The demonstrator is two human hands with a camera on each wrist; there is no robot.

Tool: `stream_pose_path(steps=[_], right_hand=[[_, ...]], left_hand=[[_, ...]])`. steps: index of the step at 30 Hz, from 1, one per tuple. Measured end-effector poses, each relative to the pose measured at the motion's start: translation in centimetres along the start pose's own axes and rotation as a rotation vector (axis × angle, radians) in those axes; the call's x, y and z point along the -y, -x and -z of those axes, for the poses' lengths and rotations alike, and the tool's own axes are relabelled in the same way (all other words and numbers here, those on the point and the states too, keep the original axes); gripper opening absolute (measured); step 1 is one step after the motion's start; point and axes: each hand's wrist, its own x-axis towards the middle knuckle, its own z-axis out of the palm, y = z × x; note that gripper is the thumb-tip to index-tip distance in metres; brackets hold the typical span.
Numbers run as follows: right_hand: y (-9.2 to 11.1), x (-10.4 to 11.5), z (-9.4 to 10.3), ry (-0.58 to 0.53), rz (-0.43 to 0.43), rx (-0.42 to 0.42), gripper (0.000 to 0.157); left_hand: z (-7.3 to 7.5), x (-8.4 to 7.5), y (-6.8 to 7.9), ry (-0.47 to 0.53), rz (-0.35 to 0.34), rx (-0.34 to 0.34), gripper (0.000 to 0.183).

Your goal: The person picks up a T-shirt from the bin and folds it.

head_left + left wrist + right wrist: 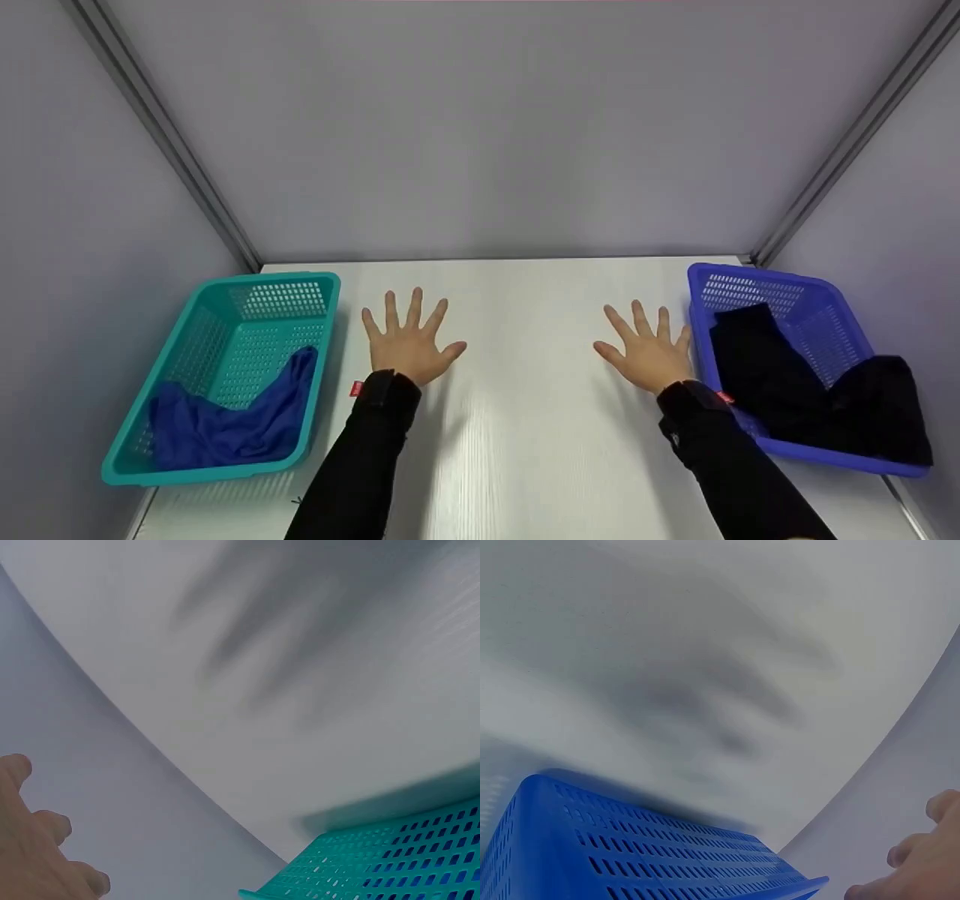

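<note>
Head view: no grasp on anything, with both left hand (409,351) and right hand (649,358) free, fingers spread wide. At left, inside the teal basket (262,278), the blue cloth (232,436), crumpled in the near part, with one end lying up along the right wall. At right, inside the blue basket (765,272), the black cloth (772,382), loosely bunched, partly lying over the right rim.

About the progress, by judgement only: no handling under way at this moment. Both cloths in baskets, none in the hands, so probably to be read as a pause, either at the start or at the finish; from these pictures, not possible to decide which. For the same reason, not possible to count what is done and what is left.

About the pose: both arms reaching forward over the worktop (525,390), between the two baskets, palms downward, thumbs pointing inward to each other. Left hand just beside the teal basket, apart from it. Right hand very near to the blue basket; contact at the wrist not possible to tell. In both wrist views, soft finger shadows on the worktop, thus most likely raised above the surface, not resting on it.
</note>
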Motion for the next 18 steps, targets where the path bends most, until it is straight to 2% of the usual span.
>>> stream_pose_path(steps=[4,8,13,18], right_hand=[[0.3,0.1,0.2,0.006,0.007,-0.002,0.074],[0.4,0.1,0.4,0.013,0.010,0.012,0.074],[0.5,-0.3,0.6,0.017,0.018,0.013,0.074],[0.8,-0.8,0.5,0.029,0.025,0.010,0.073]], left_hand=[[0.6,0.5,0.2,0.010,-0.003,-0.001,0.079],[1.6,2.0,0.5,0.025,-0.011,-0.010,0.076],[2.8,6.1,1.1,0.038,0.017,-0.008,0.072],[3.2,11.2,2.5,0.094,0.098,0.015,0.071]])
